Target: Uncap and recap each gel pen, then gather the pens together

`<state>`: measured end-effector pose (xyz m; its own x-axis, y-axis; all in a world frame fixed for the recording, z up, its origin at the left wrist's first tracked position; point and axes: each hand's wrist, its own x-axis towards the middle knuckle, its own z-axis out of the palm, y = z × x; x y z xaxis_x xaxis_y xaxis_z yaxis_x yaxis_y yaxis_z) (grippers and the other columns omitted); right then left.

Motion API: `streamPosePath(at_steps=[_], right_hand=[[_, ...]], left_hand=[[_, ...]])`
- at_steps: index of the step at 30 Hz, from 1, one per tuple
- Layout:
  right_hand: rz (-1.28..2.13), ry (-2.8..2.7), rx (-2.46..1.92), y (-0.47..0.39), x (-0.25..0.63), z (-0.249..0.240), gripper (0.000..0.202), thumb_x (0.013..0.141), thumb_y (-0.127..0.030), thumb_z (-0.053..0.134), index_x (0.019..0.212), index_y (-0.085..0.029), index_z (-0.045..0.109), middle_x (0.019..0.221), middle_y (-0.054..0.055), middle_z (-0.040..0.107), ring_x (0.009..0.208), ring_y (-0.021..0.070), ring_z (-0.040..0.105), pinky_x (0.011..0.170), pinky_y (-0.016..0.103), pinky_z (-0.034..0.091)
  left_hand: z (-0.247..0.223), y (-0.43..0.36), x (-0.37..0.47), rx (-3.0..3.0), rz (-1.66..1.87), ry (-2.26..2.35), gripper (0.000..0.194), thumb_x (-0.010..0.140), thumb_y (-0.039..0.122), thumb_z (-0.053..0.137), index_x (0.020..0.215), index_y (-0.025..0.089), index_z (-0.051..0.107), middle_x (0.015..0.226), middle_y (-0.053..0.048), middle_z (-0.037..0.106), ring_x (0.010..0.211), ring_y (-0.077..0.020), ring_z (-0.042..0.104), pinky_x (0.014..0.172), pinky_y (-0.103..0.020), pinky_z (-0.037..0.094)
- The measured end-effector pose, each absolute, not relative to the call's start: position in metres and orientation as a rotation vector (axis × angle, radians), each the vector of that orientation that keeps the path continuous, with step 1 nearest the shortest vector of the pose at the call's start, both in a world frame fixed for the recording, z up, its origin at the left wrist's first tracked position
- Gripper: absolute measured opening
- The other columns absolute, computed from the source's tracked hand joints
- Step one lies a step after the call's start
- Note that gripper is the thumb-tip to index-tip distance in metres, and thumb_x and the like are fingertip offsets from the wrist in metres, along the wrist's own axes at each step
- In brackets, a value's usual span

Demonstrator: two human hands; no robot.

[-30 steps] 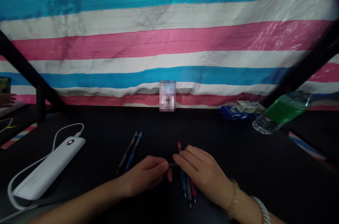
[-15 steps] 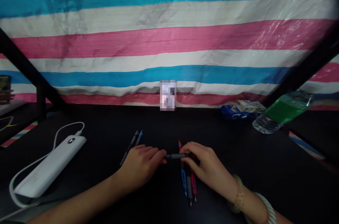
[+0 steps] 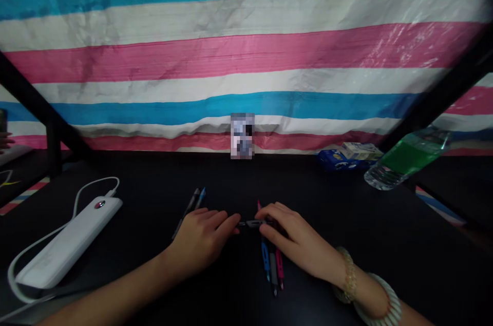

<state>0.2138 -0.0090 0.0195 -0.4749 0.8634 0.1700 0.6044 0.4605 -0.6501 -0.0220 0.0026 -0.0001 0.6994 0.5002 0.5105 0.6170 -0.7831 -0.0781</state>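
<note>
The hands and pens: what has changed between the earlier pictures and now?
The left hand has shifted leftward, now partly covering the blue pen. The grey pen between it and the right hand shows more plainly. Nothing was visibly let go. The power bank and bottle stayed put.

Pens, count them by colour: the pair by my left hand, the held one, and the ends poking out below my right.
Blue: 2, left blue pen, right blue pen
Grey: 3, left grey pen, held grey pen, right grey pen
Pink: 1, pink pen
Total: 6
</note>
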Motion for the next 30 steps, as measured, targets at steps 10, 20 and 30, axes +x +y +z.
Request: streamPosePath(at_steps=[10, 20, 30], right_hand=[[0.727, -2.223, -1.209, -0.0074, 0.2141, 0.0194, 0.017, 0.097, -0.021, 0.048, 0.087, -0.02, 0.061, 0.084, 0.001, 0.062, 0.083, 0.0169, 0.057, 0.079, 0.032, 0.045], [0.796, -2.169, -1.264, -0.0077, 0.2152, 0.0179, 0.016, 0.096, -0.022, 0.05, 0.086, -0.02, 0.062, 0.079, 0.0, 0.062, 0.077, 0.0158, 0.058, 0.07, 0.028, 0.044], [1.02, -2.033, -1.293, -0.0036, 0.2165, 0.016, 0.01, 0.092, -0.021, 0.054, 0.087, -0.019, 0.063, 0.073, -0.001, 0.064, 0.066, 0.0141, 0.058, 0.06, 0.024, 0.042]], left_hand=[[0.0, 0.0012, -0.0217, -2.694, -0.708, -0.913, 0.023, 0.1, 0.026, 0.041, 0.107, 0.016, 0.06, 0.07, -0.001, 0.066, 0.055, -0.0158, 0.061, 0.051, -0.027, 0.043], [0.0005, -0.0004, -0.0217, -2.758, -0.668, -0.987, 0.023, 0.098, 0.025, 0.042, 0.111, 0.015, 0.058, 0.075, -0.003, 0.066, 0.061, -0.0172, 0.063, 0.055, -0.028, 0.047], [0.0047, -0.0027, -0.0237, -2.997, -0.747, -1.175, 0.011, 0.093, 0.016, 0.041, 0.101, 0.018, 0.048, 0.078, -0.002, 0.063, 0.065, -0.017, 0.061, 0.059, -0.028, 0.045]])
